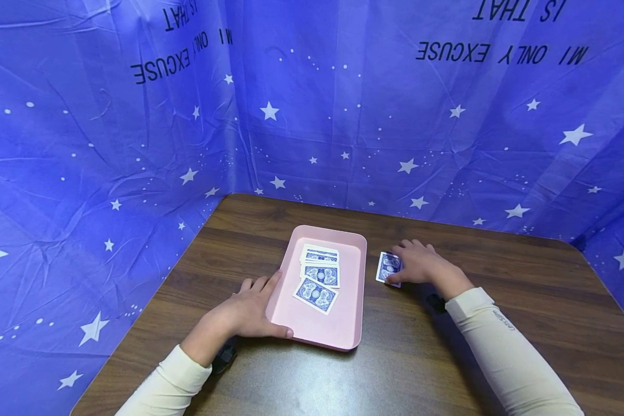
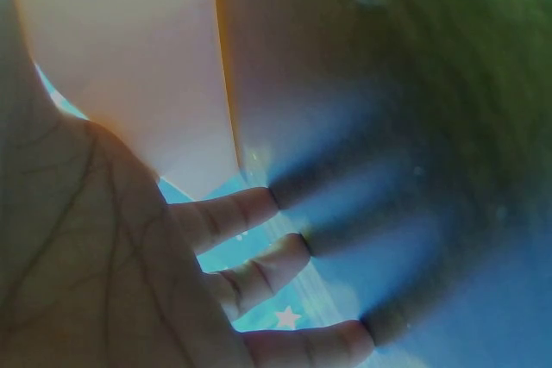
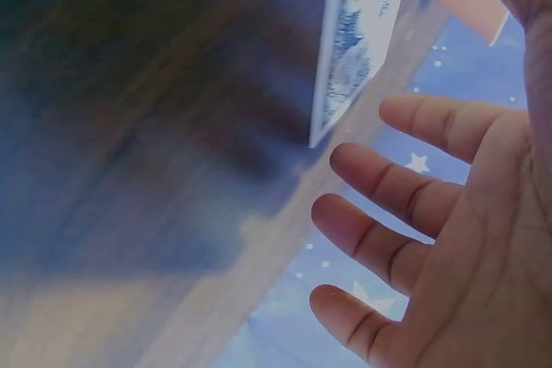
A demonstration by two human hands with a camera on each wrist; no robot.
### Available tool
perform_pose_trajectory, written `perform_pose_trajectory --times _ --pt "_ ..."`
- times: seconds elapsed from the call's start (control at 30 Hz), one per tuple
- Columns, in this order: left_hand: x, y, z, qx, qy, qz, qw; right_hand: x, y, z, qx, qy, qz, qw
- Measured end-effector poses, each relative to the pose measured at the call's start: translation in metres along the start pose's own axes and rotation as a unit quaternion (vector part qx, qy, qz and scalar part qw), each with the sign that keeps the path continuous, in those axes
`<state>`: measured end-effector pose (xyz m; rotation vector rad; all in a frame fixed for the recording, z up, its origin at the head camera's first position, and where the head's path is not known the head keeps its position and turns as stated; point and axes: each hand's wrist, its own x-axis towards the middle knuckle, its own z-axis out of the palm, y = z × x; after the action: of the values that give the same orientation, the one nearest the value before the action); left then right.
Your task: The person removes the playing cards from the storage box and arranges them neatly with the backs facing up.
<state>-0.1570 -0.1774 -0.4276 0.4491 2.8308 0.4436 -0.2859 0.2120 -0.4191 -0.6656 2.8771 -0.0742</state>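
Observation:
A pink tray (image 1: 356, 300) stands on the table with several blue-backed playing cards (image 1: 316, 293) lying face down inside, partly overlapping. My left hand (image 1: 251, 312) rests against the tray's left side, its thumb along the near left corner and its fingers spread straight beside the wall. To the right of the tray lies a blue-backed playing card (image 1: 389, 267), face down. My right hand (image 1: 421, 264) reaches over its right side, thumb at the near edge. In the right wrist view the fingers (image 3: 371, 239) are loosely extended beside the card (image 3: 349, 58).
The brown wooden table (image 1: 416, 364) carries the tray and cards. Behind it and along both sides hangs a blue curtain (image 1: 333, 133) with white stars and black lettering. A dark wrist strap piece (image 1: 223, 358) sits under the left wrist.

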Motion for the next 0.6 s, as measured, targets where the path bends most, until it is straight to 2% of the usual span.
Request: perform_pose_trajectory --times 0.3,0.6 --pt "0.0 -0.001 0.0 0.001 0.0 0.001 1.0 0.0 -0.01 -0.013 0.005 0.003 -0.01 1.0" --pt "0.001 -0.001 0.0 0.001 -0.005 -0.001 1.0 0.001 -0.021 -0.024 -0.008 0.038 -0.047 0.998"
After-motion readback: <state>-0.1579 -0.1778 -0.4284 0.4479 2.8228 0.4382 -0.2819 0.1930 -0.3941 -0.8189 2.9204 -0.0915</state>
